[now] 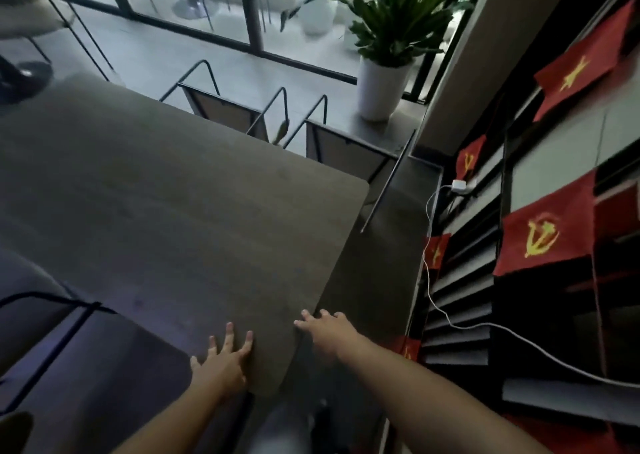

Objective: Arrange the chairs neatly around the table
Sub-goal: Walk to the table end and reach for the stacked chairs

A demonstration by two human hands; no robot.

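Note:
A large grey-brown table (156, 194) fills the middle of the view. My left hand (223, 360) lies flat on its near corner with fingers spread. My right hand (327, 329) rests on the table's right edge, fingers apart, holding nothing. Two black-framed chairs are tucked in at the far side: one (221, 107) on the left, another (346, 150) at the far right corner. A third black-framed chair (69, 343) stands at the near left side, its seat partly under the table.
A potted plant in a white pot (379, 86) stands by the glass wall behind the far chairs. At right a dark slatted rack (464, 280) holds red flags, with a white cable (433, 280) hanging along it. The gap between table and rack is narrow.

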